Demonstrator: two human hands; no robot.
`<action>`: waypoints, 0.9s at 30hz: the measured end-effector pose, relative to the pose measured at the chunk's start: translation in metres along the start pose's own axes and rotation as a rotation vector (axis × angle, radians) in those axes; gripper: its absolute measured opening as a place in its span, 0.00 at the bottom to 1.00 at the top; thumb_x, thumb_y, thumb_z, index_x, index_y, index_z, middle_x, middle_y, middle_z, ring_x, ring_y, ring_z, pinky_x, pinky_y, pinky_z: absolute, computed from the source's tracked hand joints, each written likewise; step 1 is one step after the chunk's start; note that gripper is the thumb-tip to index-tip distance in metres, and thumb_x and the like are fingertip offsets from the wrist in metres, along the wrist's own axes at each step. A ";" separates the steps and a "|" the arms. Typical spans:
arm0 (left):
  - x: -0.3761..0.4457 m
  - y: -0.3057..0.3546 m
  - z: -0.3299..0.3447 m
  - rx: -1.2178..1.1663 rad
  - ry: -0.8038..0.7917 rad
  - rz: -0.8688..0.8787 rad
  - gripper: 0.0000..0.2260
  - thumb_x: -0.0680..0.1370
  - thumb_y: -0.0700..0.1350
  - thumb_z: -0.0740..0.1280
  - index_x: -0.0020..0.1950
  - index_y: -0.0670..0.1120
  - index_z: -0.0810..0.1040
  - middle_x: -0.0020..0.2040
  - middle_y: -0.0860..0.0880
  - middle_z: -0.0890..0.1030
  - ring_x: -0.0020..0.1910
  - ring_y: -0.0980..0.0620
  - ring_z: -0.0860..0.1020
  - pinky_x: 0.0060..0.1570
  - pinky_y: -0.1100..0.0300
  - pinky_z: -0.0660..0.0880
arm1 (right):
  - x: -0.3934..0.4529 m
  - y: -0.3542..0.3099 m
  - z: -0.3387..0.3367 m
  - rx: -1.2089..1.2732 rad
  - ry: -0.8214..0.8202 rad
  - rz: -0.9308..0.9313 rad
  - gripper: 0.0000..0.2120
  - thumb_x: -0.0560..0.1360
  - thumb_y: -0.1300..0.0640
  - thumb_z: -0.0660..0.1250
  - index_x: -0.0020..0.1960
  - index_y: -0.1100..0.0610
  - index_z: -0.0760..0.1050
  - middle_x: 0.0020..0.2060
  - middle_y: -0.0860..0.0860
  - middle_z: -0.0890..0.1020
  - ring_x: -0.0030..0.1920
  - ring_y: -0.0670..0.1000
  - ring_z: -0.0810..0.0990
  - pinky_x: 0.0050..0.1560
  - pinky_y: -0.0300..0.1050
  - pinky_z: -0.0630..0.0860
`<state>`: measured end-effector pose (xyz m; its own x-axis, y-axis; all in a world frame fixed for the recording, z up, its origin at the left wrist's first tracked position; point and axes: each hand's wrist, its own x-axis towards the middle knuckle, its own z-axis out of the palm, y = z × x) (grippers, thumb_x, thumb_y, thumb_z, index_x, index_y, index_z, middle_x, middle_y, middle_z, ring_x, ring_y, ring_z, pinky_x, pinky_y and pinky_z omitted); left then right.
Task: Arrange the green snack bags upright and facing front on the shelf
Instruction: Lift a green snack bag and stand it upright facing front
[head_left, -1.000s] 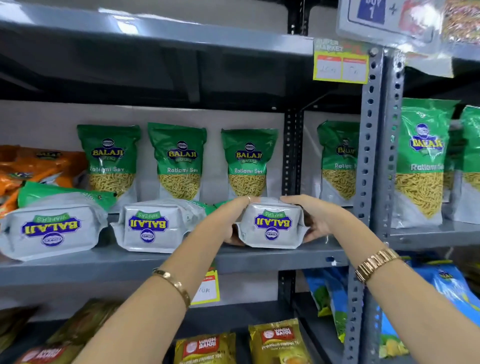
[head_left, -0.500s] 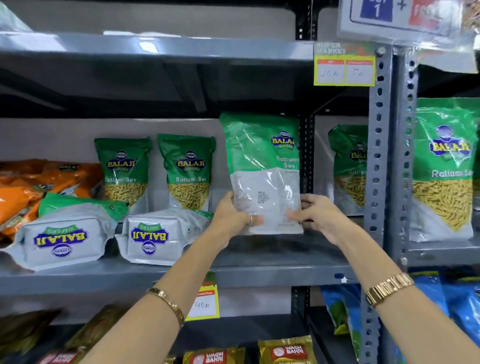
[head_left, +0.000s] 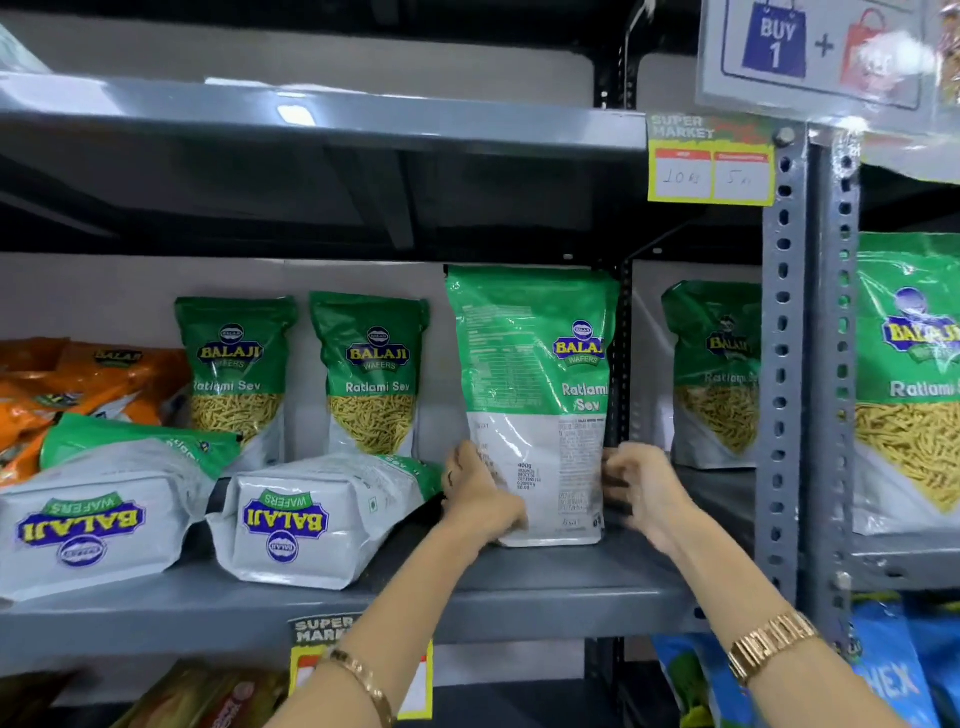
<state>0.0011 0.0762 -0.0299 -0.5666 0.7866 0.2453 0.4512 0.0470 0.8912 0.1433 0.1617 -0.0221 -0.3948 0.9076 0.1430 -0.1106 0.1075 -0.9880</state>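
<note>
A green and white Ratlami Sev bag (head_left: 530, 374) stands upright at the right end of the grey shelf (head_left: 519, 587), its printed back side toward me. My left hand (head_left: 480, 493) grips its lower left edge and my right hand (head_left: 641, 491) its lower right edge. Two more green bags (head_left: 236, 364) (head_left: 371, 364) stand upright at the back, fronts showing. Two others lie flat with their white bottoms toward me: one in the middle (head_left: 311, 519), one at the left (head_left: 98, 514).
Orange snack bags (head_left: 67, 384) are piled at the far left. A perforated grey upright post (head_left: 782, 364) bounds the shelf on the right, with more green bags (head_left: 909, 374) beyond it. A yellow price tag (head_left: 710, 163) hangs above. Yellow and blue packs fill the lower shelf.
The bag lay flat a second ago. Both hands lifted it, turned it upright and have set its base down on the shelf at the right end.
</note>
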 end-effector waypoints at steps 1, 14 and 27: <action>-0.004 0.001 0.002 -0.030 0.056 0.016 0.44 0.65 0.35 0.72 0.75 0.43 0.52 0.76 0.44 0.53 0.75 0.44 0.54 0.74 0.49 0.57 | 0.007 -0.002 0.000 0.084 0.044 0.019 0.10 0.62 0.51 0.60 0.39 0.54 0.74 0.38 0.51 0.80 0.39 0.53 0.75 0.45 0.47 0.64; -0.005 0.005 0.034 -0.513 -0.071 -0.199 0.33 0.78 0.62 0.50 0.78 0.49 0.45 0.79 0.51 0.46 0.78 0.50 0.48 0.77 0.48 0.46 | 0.036 0.020 0.009 0.125 0.179 0.001 0.26 0.77 0.39 0.50 0.60 0.54 0.77 0.61 0.54 0.79 0.61 0.57 0.77 0.69 0.54 0.67; 0.014 0.017 0.022 -0.364 0.187 -0.165 0.26 0.80 0.55 0.52 0.73 0.40 0.62 0.74 0.40 0.64 0.71 0.41 0.65 0.69 0.50 0.62 | 0.037 0.022 0.009 -0.269 0.360 -0.241 0.20 0.78 0.43 0.54 0.38 0.53 0.77 0.48 0.58 0.81 0.51 0.56 0.77 0.52 0.47 0.68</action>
<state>0.0158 0.1012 -0.0196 -0.7410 0.6601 0.1233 0.0906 -0.0836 0.9924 0.1186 0.1938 -0.0377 -0.0420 0.9214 0.3863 0.0975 0.3886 -0.9162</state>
